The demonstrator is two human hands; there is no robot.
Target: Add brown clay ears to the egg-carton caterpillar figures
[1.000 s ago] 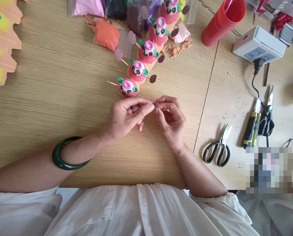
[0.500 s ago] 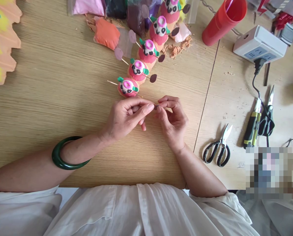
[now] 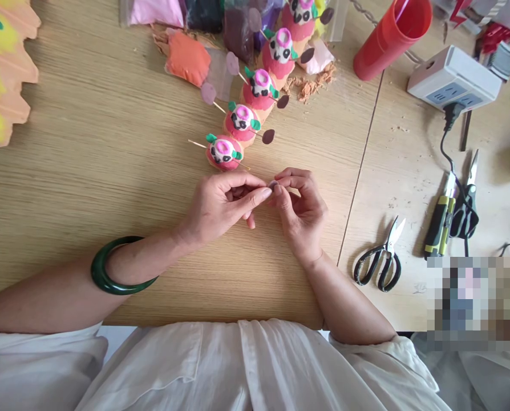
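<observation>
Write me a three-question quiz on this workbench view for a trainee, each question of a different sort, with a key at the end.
1. Open question: What do the left hand and the right hand hold between them?

2. Multiple choice: Where is the black plug inserted?
a) the red cup
b) the white socket block
c) the yellow-green cutter

3. True or false: On the pink-and-white figure nearest the hands, the stick at its left side in the picture carries no disc.

Key
1. A small dark piece, pinched at the fingertips; its full shape is hidden.
2. b
3. True
</observation>
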